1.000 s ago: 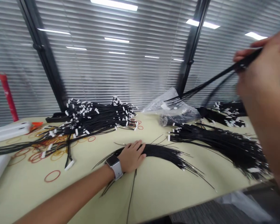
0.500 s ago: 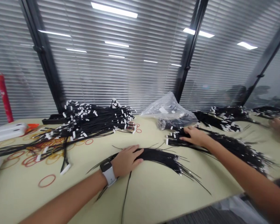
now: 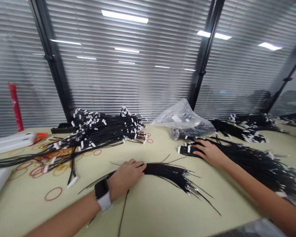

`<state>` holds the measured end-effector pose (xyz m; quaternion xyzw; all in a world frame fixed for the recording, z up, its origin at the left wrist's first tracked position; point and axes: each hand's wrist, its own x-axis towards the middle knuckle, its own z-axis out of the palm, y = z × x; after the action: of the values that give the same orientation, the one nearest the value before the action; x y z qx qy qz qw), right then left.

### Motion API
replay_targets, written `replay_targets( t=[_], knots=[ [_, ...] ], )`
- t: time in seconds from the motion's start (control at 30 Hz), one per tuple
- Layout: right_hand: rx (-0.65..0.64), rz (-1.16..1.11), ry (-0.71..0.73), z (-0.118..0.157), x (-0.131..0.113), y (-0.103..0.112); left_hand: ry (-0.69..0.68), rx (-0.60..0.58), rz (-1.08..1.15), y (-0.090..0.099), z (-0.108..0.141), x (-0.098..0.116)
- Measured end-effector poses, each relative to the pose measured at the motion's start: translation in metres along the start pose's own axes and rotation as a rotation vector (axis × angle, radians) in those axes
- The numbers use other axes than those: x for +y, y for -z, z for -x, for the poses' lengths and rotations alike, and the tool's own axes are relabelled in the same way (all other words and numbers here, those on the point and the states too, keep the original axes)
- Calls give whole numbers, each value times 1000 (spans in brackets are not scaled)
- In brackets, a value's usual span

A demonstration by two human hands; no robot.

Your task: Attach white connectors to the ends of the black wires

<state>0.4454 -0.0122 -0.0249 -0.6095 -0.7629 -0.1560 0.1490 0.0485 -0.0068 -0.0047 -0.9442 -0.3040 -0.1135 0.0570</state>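
On the table lies a bundle of thin black wires [image 3: 166, 171], its bare ends fanned out to the right. My left hand [image 3: 128, 176], with a watch at the wrist, is closed over the bundle's left part. Loose wires stick out past that hand on either side. Further right, my right hand [image 3: 209, 152] has its fingers curled over black cables [image 3: 185, 150] with white connectors at their left ends. Those cables belong to a long pile [image 3: 249, 161] that runs under my right forearm; my palm hides part of them.
A heap of black cables with white connectors [image 3: 106, 126] lies at the back left, near scattered red and yellow rubber bands [image 3: 53, 194]. A clear plastic bag [image 3: 185, 115] stands behind my right hand. More cable bundles [image 3: 239, 130] lie at the back right, before window blinds.
My left hand has closed more tightly over the wire bundle. My right hand stays at the cables, its fingers shifted slightly. The other person's hand at the far right is out of view.
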Motion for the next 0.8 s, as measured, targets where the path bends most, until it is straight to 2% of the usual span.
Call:
replay_targets(
  t=[0.1,0.17,0.3,0.37,0.4,0.43,0.5,0.6,0.7,0.8],
  knots=[
    [32,-18,-24,-6,-5,2,11,-48,24,2,2,1],
    [52,-43,-13,-13,-22,9,49,-57,43,5,2,1],
    [23,-139,131,-22,-90,28,115,-46,76,16,8,-1],
    [-60,-199,266,-24,-130,33,113,-49,79,23,16,-5],
    [-152,-275,346,-25,-148,33,113,-61,85,27,20,-7],
    [-206,-341,373,-27,-163,32,116,-83,100,31,25,-10],
    [-222,-404,361,-34,-185,25,135,-135,154,38,34,-17],
    [-199,-438,349,-46,-200,12,176,-166,205,43,42,-28],
    [-157,-475,303,-55,-203,5,227,-143,188,45,46,-30],
    [-54,-518,140,-51,-193,7,335,-65,149,46,55,-19]
  ],
)
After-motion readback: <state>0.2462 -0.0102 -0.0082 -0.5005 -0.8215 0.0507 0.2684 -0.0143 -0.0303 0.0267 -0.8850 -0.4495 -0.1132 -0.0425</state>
